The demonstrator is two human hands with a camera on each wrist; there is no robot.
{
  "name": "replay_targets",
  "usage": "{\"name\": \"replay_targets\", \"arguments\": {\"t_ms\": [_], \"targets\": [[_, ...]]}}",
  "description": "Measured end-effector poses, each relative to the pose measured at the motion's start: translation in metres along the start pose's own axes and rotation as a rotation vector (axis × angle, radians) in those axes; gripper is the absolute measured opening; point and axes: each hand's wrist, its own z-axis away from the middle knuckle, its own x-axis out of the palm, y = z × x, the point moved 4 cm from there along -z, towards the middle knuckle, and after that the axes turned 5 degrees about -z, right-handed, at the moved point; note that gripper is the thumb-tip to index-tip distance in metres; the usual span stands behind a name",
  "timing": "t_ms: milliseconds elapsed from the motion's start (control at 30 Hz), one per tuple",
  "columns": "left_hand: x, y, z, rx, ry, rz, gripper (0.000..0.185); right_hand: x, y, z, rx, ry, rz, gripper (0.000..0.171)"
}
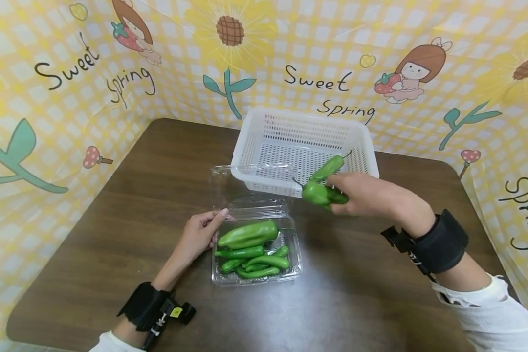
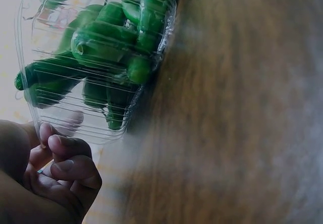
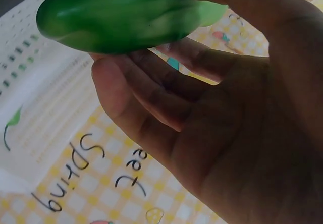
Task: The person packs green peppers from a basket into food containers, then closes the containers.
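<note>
- Writing: "Sweet Spring" is printed in black script, repeated across the yellow checked backdrop cloth (image 1: 317, 80) hung behind and beside the bench; no label can be read on the containers.
- Right hand (image 1: 365, 194): extended forward from a white sleeve with a black wrist strap, held above the near rim of the white perforated plastic basket (image 1: 305, 146); its thumb and fingers are curled round two glossy green plastic peppers (image 1: 323, 186), gripped together. In the right wrist view one pepper is seen pressed between thumb and fingers.
- Held peppers: raised off the bench, at the basket's front edge, with one pointing up over the basket's inside.
- Left hand (image 1: 200, 234): laid on the dark brown wooden bench (image 1: 114, 220), fingers curled against the left edge of the clear plastic clamshell tray (image 1: 255, 254), which is steadied there.
- Tray: lid open toward the basket; several green peppers (image 1: 248, 234) are lying inside, just beside the left fingertips.
</note>
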Motion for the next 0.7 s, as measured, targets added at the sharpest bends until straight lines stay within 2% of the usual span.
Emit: {"name": "replay_targets", "arguments": {"t_ms": [133,300,500,700], "targets": [[0.003,-0.016,-0.008,-0.017,0.006,0.010,0.035,0.009,-0.010,-0.003,-0.044,0.001,0.016,0.023],[0.005,-0.032,-0.015,0.005,0.026,-0.009,0.039,0.019,-0.027,-0.007,-0.072,-0.017,0.023,0.024],[0.005,-0.036,-0.016,0.023,0.033,-0.023,0.042,0.030,-0.048,-0.012,-0.132,-0.046,0.032,0.027],[0.006,-0.036,-0.017,0.029,0.032,-0.024,0.042,0.038,-0.062,-0.019,-0.161,-0.057,0.072,0.039]]}}
